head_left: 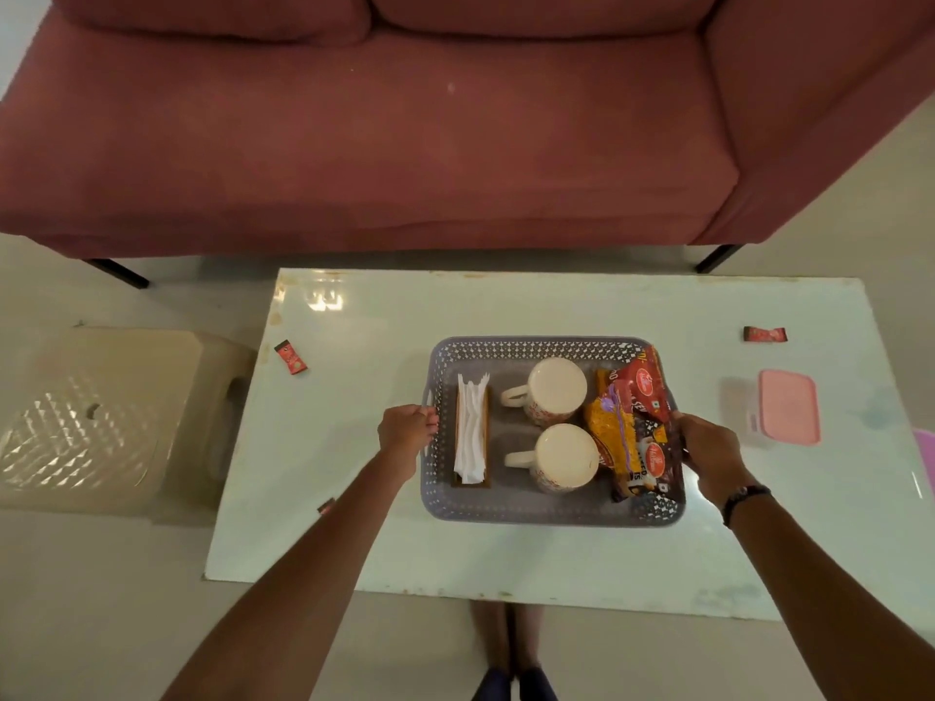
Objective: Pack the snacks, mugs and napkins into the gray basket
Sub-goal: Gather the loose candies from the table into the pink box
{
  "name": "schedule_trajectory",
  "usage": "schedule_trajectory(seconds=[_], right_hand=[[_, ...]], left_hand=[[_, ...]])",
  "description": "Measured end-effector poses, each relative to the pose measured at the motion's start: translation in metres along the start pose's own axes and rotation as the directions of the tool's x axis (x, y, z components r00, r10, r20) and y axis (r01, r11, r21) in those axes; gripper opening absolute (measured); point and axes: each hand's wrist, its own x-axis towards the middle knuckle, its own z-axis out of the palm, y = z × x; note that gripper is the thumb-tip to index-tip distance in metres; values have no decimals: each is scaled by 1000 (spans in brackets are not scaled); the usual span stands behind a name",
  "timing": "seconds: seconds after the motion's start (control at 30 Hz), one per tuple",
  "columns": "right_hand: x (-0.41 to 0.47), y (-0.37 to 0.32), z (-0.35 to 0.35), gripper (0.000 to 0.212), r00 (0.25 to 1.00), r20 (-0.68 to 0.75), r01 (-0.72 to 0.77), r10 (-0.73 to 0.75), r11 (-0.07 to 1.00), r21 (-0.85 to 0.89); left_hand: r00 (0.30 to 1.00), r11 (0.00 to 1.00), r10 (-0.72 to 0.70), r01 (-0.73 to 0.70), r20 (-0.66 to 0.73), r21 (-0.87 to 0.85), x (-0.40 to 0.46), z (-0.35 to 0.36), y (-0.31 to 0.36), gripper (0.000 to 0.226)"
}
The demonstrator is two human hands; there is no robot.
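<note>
Two hands are holding the gray basket [551, 513], which is sitting in the middle of the white table [354, 498]. Far to the left, a cream stool [101, 412] is standing on the floor, and a small red sachet [291, 357] is lying near the table's left edge. The left hand [407, 432] is curling its fingers round the basket's left handle. Inside the basket, white napkins [470, 437] in a wooden holder are lying at the left. Two mugs [554, 392] are sitting in the middle, and snack packets [632, 427] are leaning at the right. The right hand [708, 450] is gripping the basket's right side, touching the packets. Further right, another red sachet [765, 334] and a pink-lidded box [787, 413] are lying on the table.
</note>
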Motion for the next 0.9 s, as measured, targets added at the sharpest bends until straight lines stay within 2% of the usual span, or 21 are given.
schedule_trajectory(seconds=[0.2,0.5,0.67,0.9], right_hand=[[-2,12,4,26,1000,22,22,-22,1000,13],[5,15,21,21,999,23,42,-43,998,47],[13,13,20,20,999,23,38,-40,997,65],[21,17,17,30,998,40,37,-39,998,45]], left_hand=[[999,999,-38,38,-21,-14,10,4,-15,22],[998,998,49,-47,-49,42,30,1,-1,22],[998,998,51,-49,-33,49,27,6,0,22],[997,996,59,-55,-45,74,26,7,-1,23]])
